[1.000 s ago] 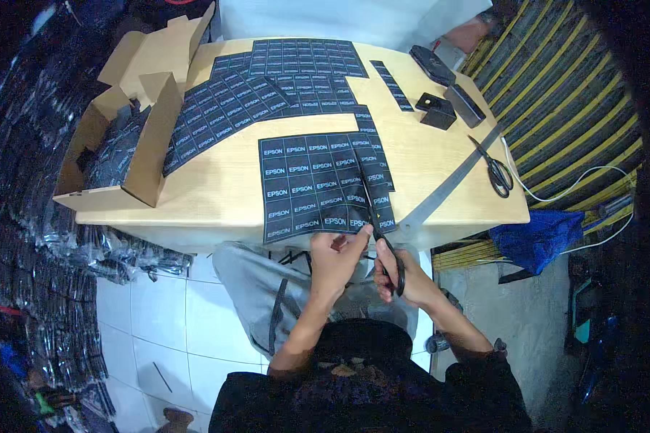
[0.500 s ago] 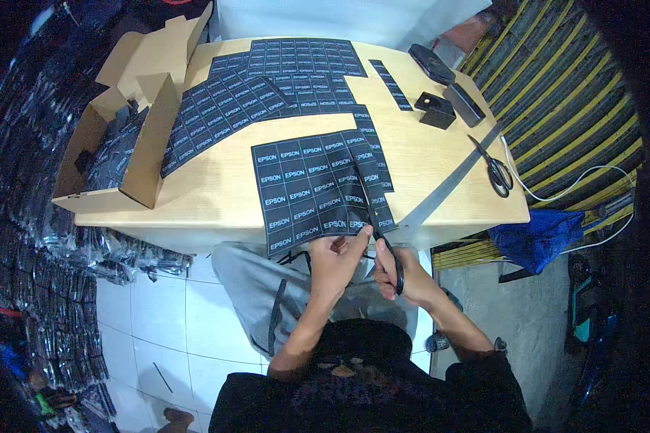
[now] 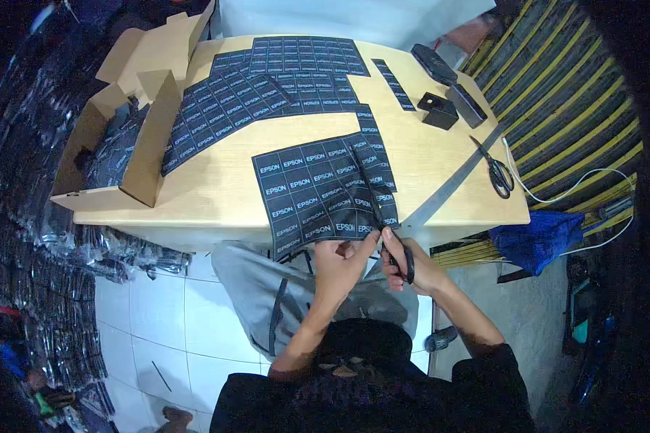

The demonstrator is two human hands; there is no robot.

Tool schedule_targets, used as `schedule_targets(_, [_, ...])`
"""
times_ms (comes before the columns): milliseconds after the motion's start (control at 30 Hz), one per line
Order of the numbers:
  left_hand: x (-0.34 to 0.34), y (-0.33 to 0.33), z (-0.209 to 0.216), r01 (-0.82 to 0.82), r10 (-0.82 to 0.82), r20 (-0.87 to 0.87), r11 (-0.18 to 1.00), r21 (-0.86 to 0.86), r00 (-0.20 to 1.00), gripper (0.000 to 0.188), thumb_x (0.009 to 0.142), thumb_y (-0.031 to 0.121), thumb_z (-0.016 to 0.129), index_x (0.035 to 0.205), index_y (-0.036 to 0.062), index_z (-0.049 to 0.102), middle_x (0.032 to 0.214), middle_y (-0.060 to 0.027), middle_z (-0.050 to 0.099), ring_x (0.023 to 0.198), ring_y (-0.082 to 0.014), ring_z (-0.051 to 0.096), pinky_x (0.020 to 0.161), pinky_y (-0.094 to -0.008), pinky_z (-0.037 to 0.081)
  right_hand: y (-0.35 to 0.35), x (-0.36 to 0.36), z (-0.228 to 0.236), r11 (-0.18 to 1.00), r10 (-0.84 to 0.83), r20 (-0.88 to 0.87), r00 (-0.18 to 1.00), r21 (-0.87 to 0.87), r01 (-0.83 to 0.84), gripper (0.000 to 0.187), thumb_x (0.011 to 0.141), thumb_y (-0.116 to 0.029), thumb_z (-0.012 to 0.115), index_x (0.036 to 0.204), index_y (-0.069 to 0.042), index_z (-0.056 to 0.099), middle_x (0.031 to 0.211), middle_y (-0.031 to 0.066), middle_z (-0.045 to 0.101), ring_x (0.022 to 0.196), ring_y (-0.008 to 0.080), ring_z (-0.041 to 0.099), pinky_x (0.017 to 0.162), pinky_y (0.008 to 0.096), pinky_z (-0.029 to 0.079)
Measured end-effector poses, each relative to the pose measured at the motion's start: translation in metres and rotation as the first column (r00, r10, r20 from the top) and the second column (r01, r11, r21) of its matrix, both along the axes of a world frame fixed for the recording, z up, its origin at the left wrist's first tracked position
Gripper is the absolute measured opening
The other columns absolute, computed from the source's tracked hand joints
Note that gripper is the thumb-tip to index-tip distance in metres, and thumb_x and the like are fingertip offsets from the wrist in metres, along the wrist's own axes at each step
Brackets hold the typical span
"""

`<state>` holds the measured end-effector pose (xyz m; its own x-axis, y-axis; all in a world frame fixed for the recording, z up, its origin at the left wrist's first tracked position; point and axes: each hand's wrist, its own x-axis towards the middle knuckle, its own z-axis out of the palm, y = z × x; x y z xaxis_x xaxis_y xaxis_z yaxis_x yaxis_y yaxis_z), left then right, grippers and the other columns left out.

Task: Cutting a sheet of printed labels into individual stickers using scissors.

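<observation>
A black sheet of printed labels (image 3: 307, 191), ruled into a grid, hangs partly over the table's front edge. My left hand (image 3: 339, 263) pinches its near edge. My right hand (image 3: 415, 267) is wrapped round the handles of black scissors (image 3: 403, 260), whose blades lie along the sheet's right part. Under the blades the sheet is creased. A narrow strip of the same labels (image 3: 369, 121) lies beneath it on the right. Further back, several more label sheets (image 3: 227, 101) overlap on the table.
An open cardboard box (image 3: 148, 155) holding dark cut pieces stands on the left. A steel ruler (image 3: 451, 180), a second pair of scissors (image 3: 497, 169), small black boxes (image 3: 438, 112), a black case (image 3: 433, 63) and a loose label strip (image 3: 393, 85) lie on the right of the wooden table (image 3: 217, 195).
The held sheet has turned slightly and its near edge has shifted right and down. My right hand and the scissors have moved a little right and up, with the left hand following slightly right.
</observation>
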<state>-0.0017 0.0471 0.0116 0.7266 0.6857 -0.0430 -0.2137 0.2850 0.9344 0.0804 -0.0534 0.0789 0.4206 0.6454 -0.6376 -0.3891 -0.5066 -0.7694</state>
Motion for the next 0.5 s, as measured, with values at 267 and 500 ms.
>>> schedule_targets(267, [-0.003, 0.002, 0.002, 0.003, -0.003, 0.003, 0.999, -0.033, 1.000, 0.007, 0.076, 0.008, 0.067, 0.077, 0.0021, 0.063, 0.064, 0.0063, 0.056, 0.053, 0.0005, 0.041, 0.045, -0.0177, 0.029, -0.003, 0.006, -0.003, 0.999, 0.025, 0.017, 1.000, -0.023, -0.024, 0.053, 0.085, -0.056, 0.045, 0.067, -0.006, 0.039, 0.052, -0.0017, 0.033, 0.040, 0.0084, 0.033, 0.037, 0.0231, 0.030])
schedule_targets(500, [-0.003, 0.003, 0.006, -0.004, 0.005, 0.017, 0.999, -0.042, 1.000, 0.011, 0.077, 0.010, 0.068, 0.078, 0.0002, 0.063, 0.066, 0.0038, 0.058, 0.057, -0.0013, 0.047, 0.051, -0.0180, 0.036, -0.002, 0.006, -0.001, 0.998, 0.022, 0.074, 0.997, -0.057, -0.018, 0.053, 0.086, -0.054, 0.045, 0.063, -0.007, 0.038, 0.051, -0.0014, 0.034, 0.039, 0.0093, 0.035, 0.036, 0.0238, 0.031])
